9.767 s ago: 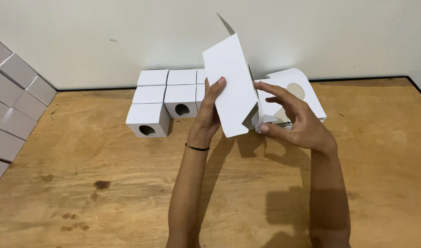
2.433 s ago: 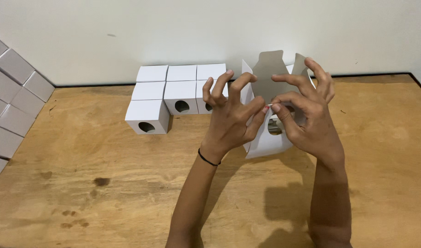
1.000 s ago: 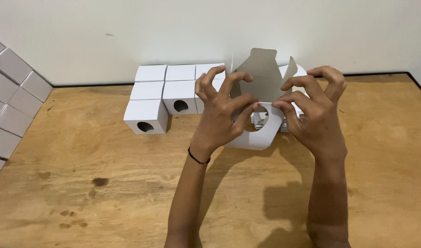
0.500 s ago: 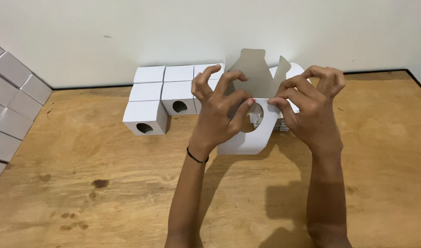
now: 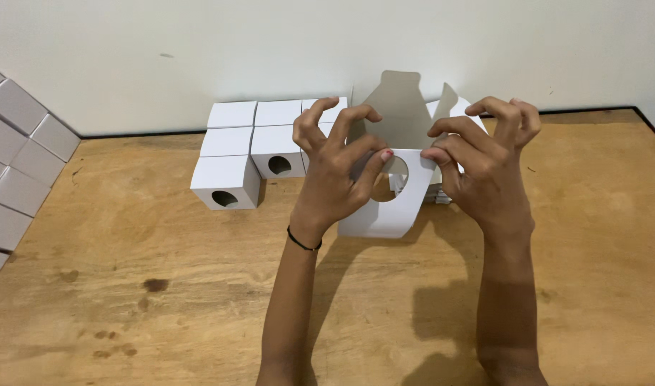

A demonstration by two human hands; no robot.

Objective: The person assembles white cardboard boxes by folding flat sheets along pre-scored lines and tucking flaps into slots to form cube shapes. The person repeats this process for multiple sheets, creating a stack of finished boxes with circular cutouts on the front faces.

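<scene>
Above the wooden table (image 5: 127,300) I hold a partly folded white cardboard box (image 5: 384,211) with a round hole in its front panel. Its grey inner flap (image 5: 395,114) stands up behind my fingers. My left hand (image 5: 334,171) pinches the box's left side, and a thin black band circles that wrist. My right hand (image 5: 484,161) grips the right side, fingertips at the top corner by the hole.
Several finished white cube boxes (image 5: 252,146) with round holes stand in rows against the back wall, left of my hands. A stack of flat white blanks (image 5: 442,193) lies behind the held box. More white boxes (image 5: 13,164) pile up along the left edge.
Over the earlier frames the flat white sheet has been folded into a box shape. In the last second the box tilted so that its holed front panel hangs lower; both hands stayed on it.
</scene>
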